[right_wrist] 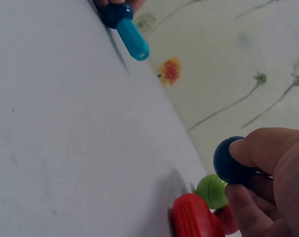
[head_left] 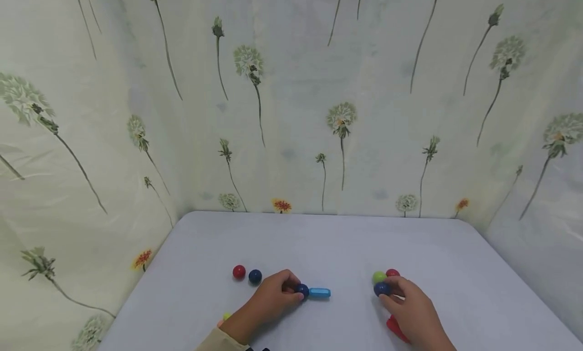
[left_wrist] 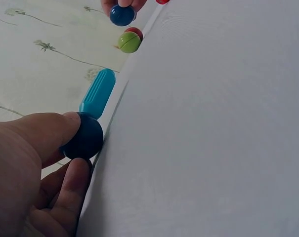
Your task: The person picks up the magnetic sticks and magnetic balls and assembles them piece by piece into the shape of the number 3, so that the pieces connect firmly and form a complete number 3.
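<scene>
My left hand [head_left: 273, 296] pinches a dark blue ball [left_wrist: 87, 138] between thumb and fingers, low over the white table. A light blue ridged rod [head_left: 320, 293] joins this ball and points right, towards the other hand. In my right hand [head_left: 416, 310] another dark blue ball [right_wrist: 232, 160] is pinched between thumb and fingertips. Just behind it lie a lime green ball [head_left: 379, 276] and a red ball [head_left: 392, 273]. A red ridged rod [right_wrist: 193, 217] lies beneath the right hand, which partly covers it in the head view.
Left of the left hand, a red ball [head_left: 239, 272] and a dark blue ball [head_left: 255, 276] rest on the white table [head_left: 341, 239]. A yellow-green ball [head_left: 227, 316] peeks out behind the left forearm, beside something orange. A dandelion-patterned curtain [head_left: 291, 113] surrounds the table's far side.
</scene>
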The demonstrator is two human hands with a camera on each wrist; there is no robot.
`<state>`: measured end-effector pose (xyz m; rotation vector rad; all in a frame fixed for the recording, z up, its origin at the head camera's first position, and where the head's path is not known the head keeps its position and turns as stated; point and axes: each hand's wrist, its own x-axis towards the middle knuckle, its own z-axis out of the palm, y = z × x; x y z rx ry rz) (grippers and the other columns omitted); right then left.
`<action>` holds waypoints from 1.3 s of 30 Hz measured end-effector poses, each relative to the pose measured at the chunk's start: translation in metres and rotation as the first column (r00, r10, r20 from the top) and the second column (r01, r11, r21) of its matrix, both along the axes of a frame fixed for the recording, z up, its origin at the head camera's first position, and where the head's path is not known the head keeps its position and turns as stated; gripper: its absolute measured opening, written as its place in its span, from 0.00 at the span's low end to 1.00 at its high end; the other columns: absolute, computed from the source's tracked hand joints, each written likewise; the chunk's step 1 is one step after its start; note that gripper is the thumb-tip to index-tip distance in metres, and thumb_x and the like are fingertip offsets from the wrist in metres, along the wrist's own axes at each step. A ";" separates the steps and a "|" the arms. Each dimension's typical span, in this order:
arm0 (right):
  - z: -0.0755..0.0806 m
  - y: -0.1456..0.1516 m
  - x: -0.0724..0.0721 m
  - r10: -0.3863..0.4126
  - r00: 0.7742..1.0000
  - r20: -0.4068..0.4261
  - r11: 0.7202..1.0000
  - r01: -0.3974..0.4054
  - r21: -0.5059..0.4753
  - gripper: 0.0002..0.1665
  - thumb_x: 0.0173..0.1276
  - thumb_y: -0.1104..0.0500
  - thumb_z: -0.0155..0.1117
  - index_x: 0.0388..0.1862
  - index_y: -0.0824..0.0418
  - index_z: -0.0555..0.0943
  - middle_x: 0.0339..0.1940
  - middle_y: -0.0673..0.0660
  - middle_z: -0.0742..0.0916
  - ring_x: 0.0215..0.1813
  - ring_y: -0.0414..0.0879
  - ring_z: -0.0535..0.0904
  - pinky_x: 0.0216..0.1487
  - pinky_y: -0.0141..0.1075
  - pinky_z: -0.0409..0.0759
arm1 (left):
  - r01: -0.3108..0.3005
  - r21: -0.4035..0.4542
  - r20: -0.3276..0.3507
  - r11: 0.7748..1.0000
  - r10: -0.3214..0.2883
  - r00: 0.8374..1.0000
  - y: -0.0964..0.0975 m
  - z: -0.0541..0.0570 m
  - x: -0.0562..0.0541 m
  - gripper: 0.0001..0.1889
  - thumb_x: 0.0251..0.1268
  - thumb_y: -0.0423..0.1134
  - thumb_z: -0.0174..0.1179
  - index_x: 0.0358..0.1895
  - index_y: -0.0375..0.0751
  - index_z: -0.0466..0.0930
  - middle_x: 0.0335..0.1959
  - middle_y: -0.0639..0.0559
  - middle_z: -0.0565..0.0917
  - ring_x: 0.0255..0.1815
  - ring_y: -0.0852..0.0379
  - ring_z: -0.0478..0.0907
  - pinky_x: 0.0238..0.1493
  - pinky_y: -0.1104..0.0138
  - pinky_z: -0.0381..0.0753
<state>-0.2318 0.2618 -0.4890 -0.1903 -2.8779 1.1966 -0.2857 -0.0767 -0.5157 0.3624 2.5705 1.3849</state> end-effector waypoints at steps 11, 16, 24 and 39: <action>-0.015 -0.045 -0.006 0.089 0.996 -0.015 0.996 -0.088 0.006 0.21 0.66 0.60 0.76 0.56 0.60 0.83 0.56 0.56 0.88 0.61 0.54 0.86 0.56 0.47 0.86 | -0.021 -0.015 0.010 1.000 0.022 1.000 0.002 -0.003 0.002 0.13 0.62 0.43 0.76 0.46 0.53 0.83 0.39 0.60 0.84 0.41 0.60 0.79 0.49 0.60 0.83; -0.012 -0.058 -0.007 0.128 0.992 0.010 0.990 -0.128 0.056 0.19 0.66 0.61 0.76 0.54 0.58 0.84 0.52 0.53 0.88 0.59 0.51 0.84 0.58 0.50 0.85 | -0.021 -0.002 0.004 1.000 0.021 1.000 0.001 -0.009 0.003 0.13 0.62 0.43 0.76 0.45 0.53 0.83 0.39 0.61 0.85 0.41 0.60 0.80 0.50 0.59 0.84; -0.011 -0.068 -0.017 0.190 0.980 -0.055 0.977 -0.183 0.110 0.17 0.65 0.61 0.77 0.52 0.55 0.85 0.49 0.49 0.89 0.56 0.46 0.84 0.61 0.51 0.83 | -0.009 -0.005 -0.010 1.000 0.009 1.000 0.001 -0.006 0.000 0.13 0.62 0.43 0.76 0.46 0.53 0.83 0.39 0.61 0.85 0.42 0.60 0.80 0.49 0.59 0.84; -0.011 -0.083 -0.030 0.195 0.981 0.010 0.976 -0.196 0.092 0.19 0.65 0.59 0.78 0.53 0.54 0.85 0.53 0.51 0.90 0.60 0.51 0.85 0.61 0.54 0.82 | -0.016 -0.011 0.008 1.000 0.016 1.000 0.000 -0.006 -0.005 0.12 0.63 0.45 0.76 0.45 0.56 0.83 0.40 0.62 0.85 0.42 0.61 0.80 0.49 0.61 0.84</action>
